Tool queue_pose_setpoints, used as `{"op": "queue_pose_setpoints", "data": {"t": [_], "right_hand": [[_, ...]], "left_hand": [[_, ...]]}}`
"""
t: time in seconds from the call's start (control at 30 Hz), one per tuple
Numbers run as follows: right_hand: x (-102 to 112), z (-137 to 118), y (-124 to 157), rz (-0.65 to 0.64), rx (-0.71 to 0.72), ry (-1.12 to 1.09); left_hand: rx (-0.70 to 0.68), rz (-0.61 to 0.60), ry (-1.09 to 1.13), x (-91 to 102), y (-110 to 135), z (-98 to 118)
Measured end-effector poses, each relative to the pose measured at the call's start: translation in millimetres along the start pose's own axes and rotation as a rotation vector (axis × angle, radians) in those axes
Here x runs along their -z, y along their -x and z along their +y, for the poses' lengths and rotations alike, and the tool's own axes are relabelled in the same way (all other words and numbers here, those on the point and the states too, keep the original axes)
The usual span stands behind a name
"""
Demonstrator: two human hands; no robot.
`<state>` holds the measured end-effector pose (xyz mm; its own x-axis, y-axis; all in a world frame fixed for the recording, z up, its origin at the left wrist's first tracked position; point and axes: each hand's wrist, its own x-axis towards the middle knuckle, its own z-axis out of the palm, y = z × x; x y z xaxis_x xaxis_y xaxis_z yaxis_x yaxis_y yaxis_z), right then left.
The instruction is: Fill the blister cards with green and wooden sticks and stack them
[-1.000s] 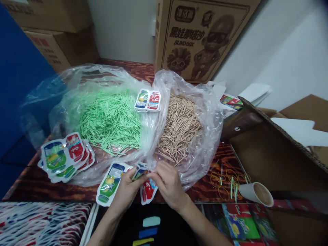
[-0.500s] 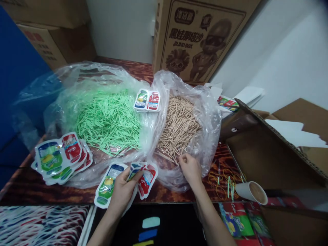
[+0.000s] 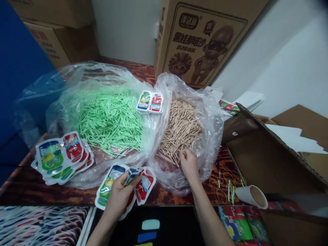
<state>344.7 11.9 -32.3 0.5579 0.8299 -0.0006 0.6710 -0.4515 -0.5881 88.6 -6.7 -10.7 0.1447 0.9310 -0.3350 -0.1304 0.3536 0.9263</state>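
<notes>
Currently, nearest are packaging edges (image 3: 38, 225) in white, red & blue, lower L, below desk (image 3: 174, 198) level; lower R, glossy Cola-print packs (image 3: 238, 222). L hand (image 3: 121, 193), over the desk's near edge, has thumb & fingers clamped on a green-and-red twin packet (image 3: 145, 187), its green part bent up; a 2nd twin packet (image 3: 104, 188) shows under the same hand. R hand (image 3: 189, 165) is at the near edge of the tan sticks (image 3: 181, 119), fingers curled in; can't tell if they grip any. Far R: paper cup (image 3: 252, 196) next to green stick bits (image 3: 230, 191) & rubber bands (image 3: 217, 186), w/ an open carton (image 3: 269, 164) just past. Packet stack (image 3: 61, 157) sits at desk's L end. Further back, green sticks (image 3: 110, 119) lie in the L plastic bag (image 3: 84, 73), tan sticks in the R plastic bag (image 3: 214, 106); a small twin packet (image 3: 150, 101) rests betw. them. Rear: BLIND BOX carton (image 3: 197, 41) behind the bags, 2 stacked cartons (image 3: 51, 41) rear L.
</notes>
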Motion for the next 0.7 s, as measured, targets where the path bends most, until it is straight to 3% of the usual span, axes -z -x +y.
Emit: {"op": "queue_pose_setpoints", "data": {"t": [0.27, 0.47, 0.57, 0.7], "right_hand": [[-36, -14, -15, 0.102, -0.030, 0.032], [-48, -17, -21, 0.248, 0.011, -0.079], [-48, -18, -19, 0.233, 0.036, -0.035], [-41, -17, -22, 0.144, 0.021, -0.264]], "left_hand": [[-0.046, -0.089, -0.078, -1.5, -4, -11], [-0.037, -0.095, -0.067, 0.4, -4, -15], [-0.011, -0.083, -0.041, -0.5, -2, -14], [0.010, -0.025, 0.008, -1.8, 1, -4]]}}
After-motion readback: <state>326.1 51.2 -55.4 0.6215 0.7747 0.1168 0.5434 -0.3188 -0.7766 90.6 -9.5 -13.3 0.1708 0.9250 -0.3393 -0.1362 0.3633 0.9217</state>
